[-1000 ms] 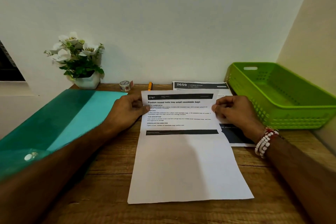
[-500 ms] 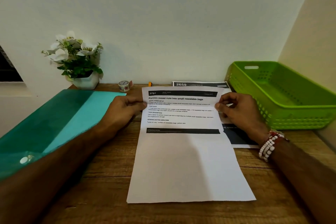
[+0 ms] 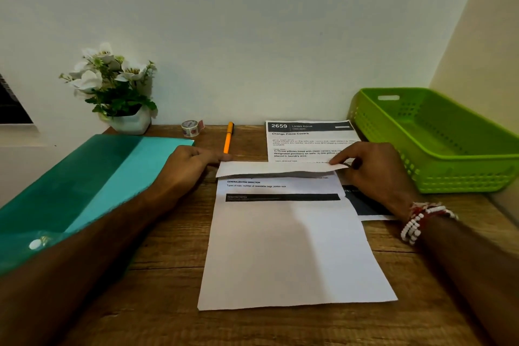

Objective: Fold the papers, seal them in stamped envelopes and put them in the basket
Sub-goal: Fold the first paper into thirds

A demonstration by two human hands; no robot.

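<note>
A white printed sheet (image 3: 289,247) lies in the middle of the wooden desk, its far edge curled over toward me so the blank back shows. My left hand (image 3: 188,166) pinches the folded flap at its left end, and my right hand (image 3: 373,171) pinches its right end. A second printed sheet (image 3: 303,137) headed 2659 lies behind, partly under my right hand. The green plastic basket (image 3: 438,166) stands at the right, against the wall, with nothing visible in it.
A teal plastic folder (image 3: 92,182) lies at the left under my left forearm. At the back stand a white pot of flowers (image 3: 118,93), a small tape roll (image 3: 191,128) and an orange pen (image 3: 228,137). Walls close the back and right.
The top edge of the sheet was lifted upright in both hands; now it is folded down toward me, hiding the heading and uncovering the pen and the second sheet.
</note>
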